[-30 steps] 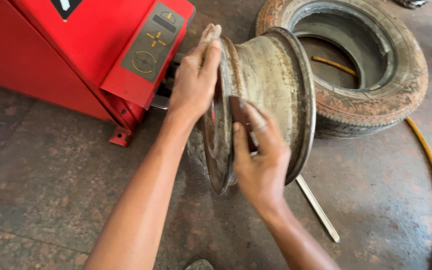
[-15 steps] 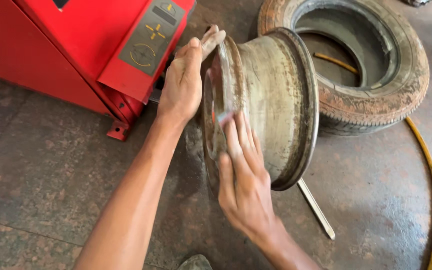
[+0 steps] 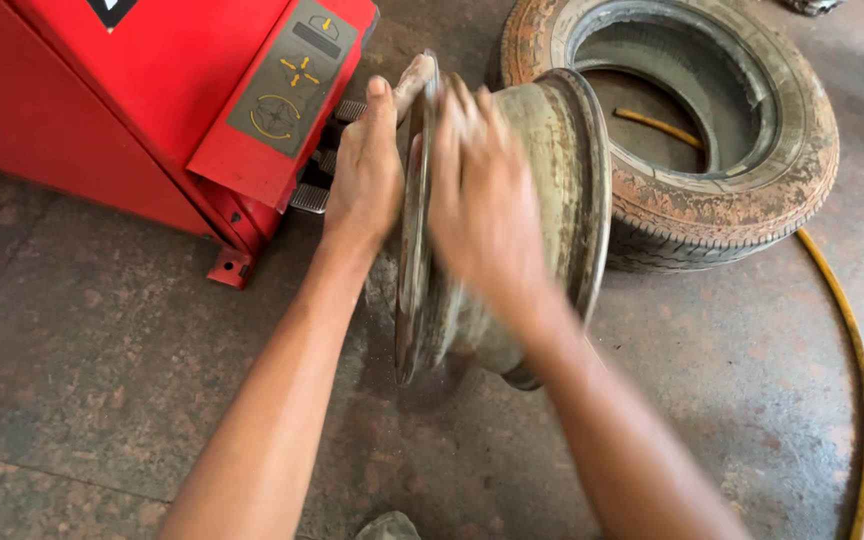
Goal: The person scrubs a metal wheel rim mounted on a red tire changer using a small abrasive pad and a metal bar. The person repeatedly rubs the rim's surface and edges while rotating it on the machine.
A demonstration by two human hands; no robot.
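The red machine (image 3: 142,110) fills the upper left of your view, its grey control panel (image 3: 287,90) angled toward you and its foot pedals (image 3: 317,180) sticking out just behind your left hand. To the upper right the worn tyre (image 3: 742,150) lies flat on the concrete floor (image 3: 102,380), and the yellow hose (image 3: 852,340) runs from inside it, out under it and down the right edge.

Between machine and tyre, your bare steel wheel rim (image 3: 552,200) stands on edge on the floor, close to the tyre on its far side.

Your left hand (image 3: 367,170) is closed over the rim's near lip at the top, where it was a second ago. Your right hand (image 3: 482,200) has changed: a second ago it was low on the rim's face, and now it has come up to the top of the barrel, fingers spread and blurred with motion; whether it has actually closed on the metal, you cannot tell. That shift reads as a regrip, or the rim being turned on its edge.

For room: pedals and machine crowd the left, the tyre blocks the far right, and open floor lies toward you.
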